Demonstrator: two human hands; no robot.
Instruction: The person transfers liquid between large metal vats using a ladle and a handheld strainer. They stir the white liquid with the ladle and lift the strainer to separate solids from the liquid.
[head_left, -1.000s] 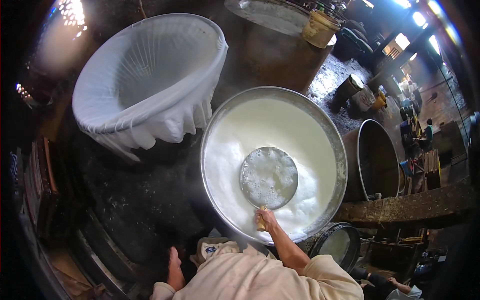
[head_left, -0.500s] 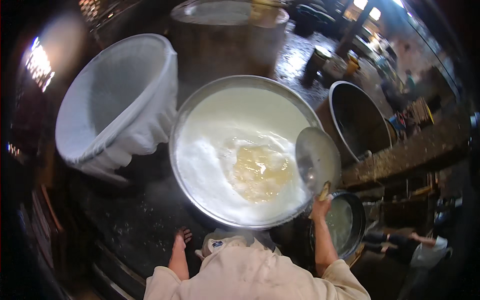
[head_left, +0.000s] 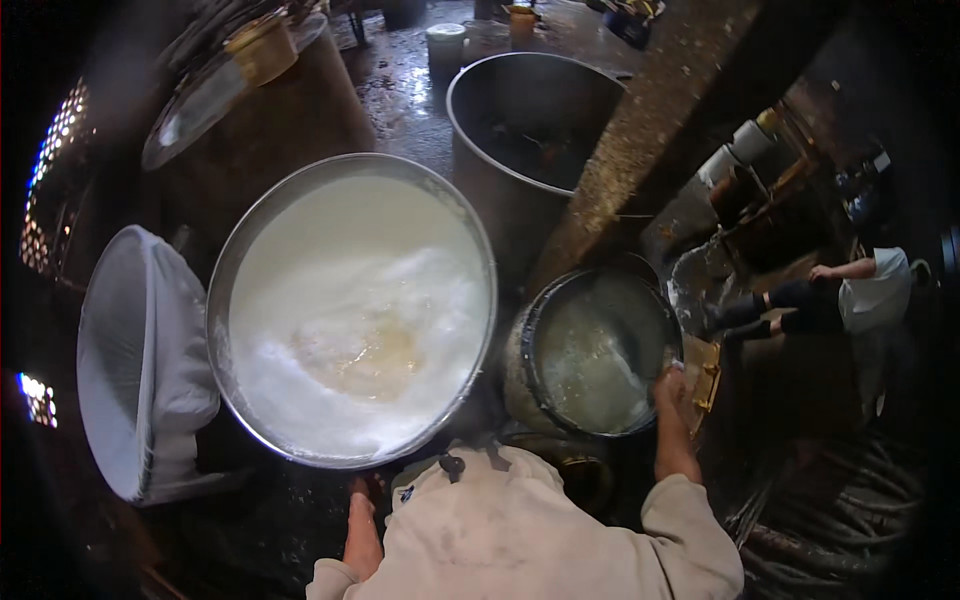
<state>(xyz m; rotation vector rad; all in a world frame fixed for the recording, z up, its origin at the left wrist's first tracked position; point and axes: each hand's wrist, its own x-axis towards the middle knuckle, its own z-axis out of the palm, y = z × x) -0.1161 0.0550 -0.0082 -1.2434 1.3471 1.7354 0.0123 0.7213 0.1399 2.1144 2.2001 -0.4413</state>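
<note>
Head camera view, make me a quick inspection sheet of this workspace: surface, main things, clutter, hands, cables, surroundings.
Surface: dark floor, shiny in patches at the far side.
Main things: large vat holds foamy white liquid; smaller pot, to its right, holds cloudy liquid.
Clutter: pale bucket on the far floor; sticks at lower right.
Hands: right hand at the smaller pot's right rim, grip unclear; left hand near the vat's lower edge, partly in shadow.
Cables: nothing seen.
Surroundings: cloth-draped tub at left; thick beam; another person at right.
</note>
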